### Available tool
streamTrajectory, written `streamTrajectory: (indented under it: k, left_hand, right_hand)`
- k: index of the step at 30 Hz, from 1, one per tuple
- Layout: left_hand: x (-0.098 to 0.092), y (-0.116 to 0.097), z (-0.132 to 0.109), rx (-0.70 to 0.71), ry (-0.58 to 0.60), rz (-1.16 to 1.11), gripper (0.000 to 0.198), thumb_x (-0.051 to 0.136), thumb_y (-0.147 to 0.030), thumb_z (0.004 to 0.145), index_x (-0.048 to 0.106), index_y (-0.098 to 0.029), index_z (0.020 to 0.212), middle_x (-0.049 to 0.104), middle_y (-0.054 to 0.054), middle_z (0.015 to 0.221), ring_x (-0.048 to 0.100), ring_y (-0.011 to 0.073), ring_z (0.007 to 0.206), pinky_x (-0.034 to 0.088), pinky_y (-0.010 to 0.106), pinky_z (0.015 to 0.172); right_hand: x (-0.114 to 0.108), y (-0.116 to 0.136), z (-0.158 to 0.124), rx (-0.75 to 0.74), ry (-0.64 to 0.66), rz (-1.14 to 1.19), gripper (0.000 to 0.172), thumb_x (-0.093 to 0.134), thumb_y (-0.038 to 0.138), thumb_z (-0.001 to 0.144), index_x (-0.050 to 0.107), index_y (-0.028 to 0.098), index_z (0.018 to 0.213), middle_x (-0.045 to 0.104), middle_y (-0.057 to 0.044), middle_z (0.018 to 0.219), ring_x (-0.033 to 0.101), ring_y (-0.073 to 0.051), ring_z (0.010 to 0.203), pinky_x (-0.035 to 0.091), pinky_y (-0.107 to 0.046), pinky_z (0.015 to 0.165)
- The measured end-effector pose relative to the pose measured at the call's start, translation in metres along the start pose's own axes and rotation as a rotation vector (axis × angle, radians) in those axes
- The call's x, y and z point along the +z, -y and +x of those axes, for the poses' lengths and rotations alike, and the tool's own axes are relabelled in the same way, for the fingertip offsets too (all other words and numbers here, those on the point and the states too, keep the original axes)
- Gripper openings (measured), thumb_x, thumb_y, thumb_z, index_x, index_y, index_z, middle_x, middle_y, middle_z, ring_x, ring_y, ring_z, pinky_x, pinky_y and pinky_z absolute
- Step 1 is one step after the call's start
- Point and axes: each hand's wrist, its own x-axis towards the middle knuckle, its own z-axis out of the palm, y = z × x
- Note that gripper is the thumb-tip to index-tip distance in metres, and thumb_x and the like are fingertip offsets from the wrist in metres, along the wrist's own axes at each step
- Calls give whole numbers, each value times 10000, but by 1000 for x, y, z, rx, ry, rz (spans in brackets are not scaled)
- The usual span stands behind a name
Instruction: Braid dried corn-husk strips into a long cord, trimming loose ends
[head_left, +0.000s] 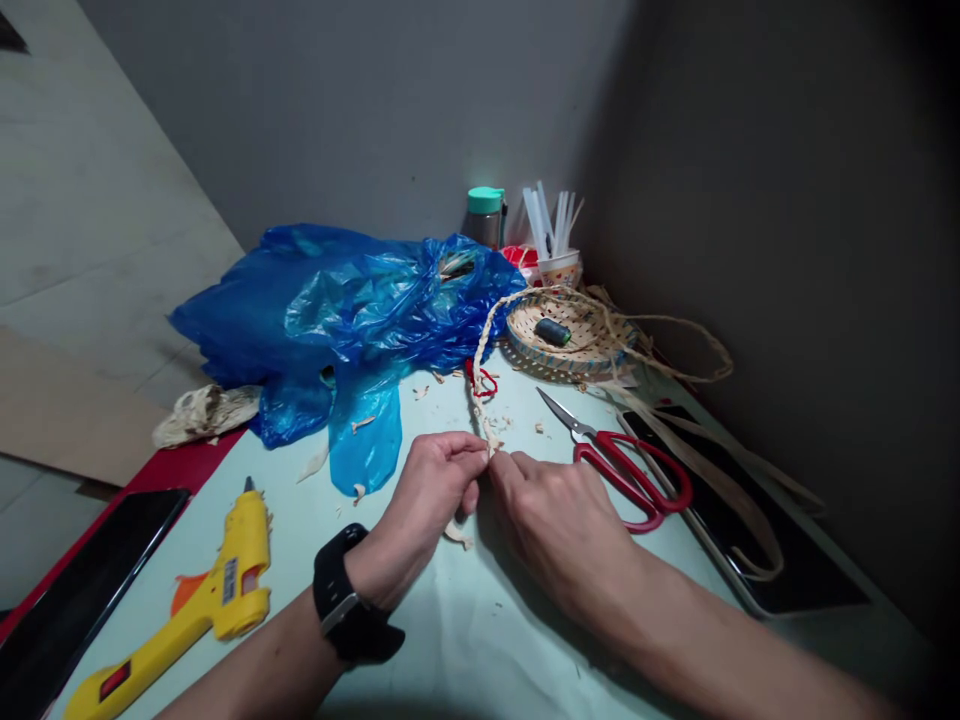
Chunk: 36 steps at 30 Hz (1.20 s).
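Two bare hands meet at the middle of a pale green bench [465,640]. The left hand [427,495], with a black watch [345,595] on its wrist, pinches the near end of a braided straw cord [478,372] between thumb and fingertips. The right hand [559,520] grips the same end from the right, its fingers closed on it and touching the left hand's. The cord runs away from the hands to a shallow woven basket [581,345] at the far right. Red-handled scissors [626,470] lie open just right of the right hand. A yellow glue gun [202,600] lies near left. A crumpled blue plastic bag [337,310] fills the far left.
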Motion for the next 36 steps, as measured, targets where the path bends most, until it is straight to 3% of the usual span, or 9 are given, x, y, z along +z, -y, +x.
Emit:
streamTrajectory:
  k: [6,8,10,12,16,20,28,32,36]
  left_hand:
    - [-5,2,-4,17,6,-104,137,610,-239,754,592,-125,679,494,-26,559,383,52,465,263,178,441]
    - [-7,2,-5,14,6,-72,149,608,-252,765,602,-122,693,456,-41,522,335,43,436,226,178,423]
    - [-10,1,-6,27,21,-53,169,601,-268,783,616,-117,708,433,-49,505,281,31,423,179,178,414]
    - [-12,1,-6,35,34,-59,161,611,-265,786,640,-111,746,467,-40,537,256,20,429,158,174,417]
    - [-12,-1,-4,8,67,-87,129,611,-234,782,633,-107,775,505,-32,571,243,8,423,148,170,416]
    - [-9,-2,-2,-12,81,-120,137,634,-222,746,588,-107,805,550,-10,628,327,19,452,188,164,430]
    - [-9,1,-5,47,76,-15,221,553,-187,797,450,-186,993,564,-49,639,354,42,451,223,172,445]
    - [-10,2,-8,164,24,265,193,516,-202,831,414,-212,995,629,-18,713,520,101,590,329,204,539]
    - [-10,-5,-15,279,-28,669,97,445,-179,871,456,-205,963,637,-8,712,541,143,649,346,258,613]
  right_hand:
    - [5,8,-6,-155,-163,-51,198,484,52,822,629,115,941,641,-107,793,592,-222,687,295,-307,531]
    - [-8,-2,-5,-132,-171,111,133,532,182,859,648,152,917,652,-78,788,591,-223,721,351,-316,605]
    - [-22,-17,0,-49,-169,355,210,514,327,898,670,185,905,668,-57,804,595,-210,767,379,-302,657]
    - [-29,-33,6,66,-200,563,250,460,322,924,669,186,908,680,-48,862,598,-191,806,391,-287,690]
    - [-15,-43,15,41,22,990,241,431,301,929,613,166,847,660,-40,837,595,-166,781,411,-261,685]
    - [6,-33,17,139,184,1312,248,395,328,935,539,152,836,537,5,660,483,-102,538,357,-215,495]
    - [1,-38,21,91,167,1123,303,436,321,904,527,146,674,382,44,566,301,-69,482,210,-219,461]
    - [1,-38,19,94,144,1178,305,455,351,875,562,137,686,342,47,563,255,-70,485,176,-226,460]
    - [4,-34,19,130,87,1138,316,488,360,831,552,137,616,334,44,550,254,-79,518,180,-230,477]
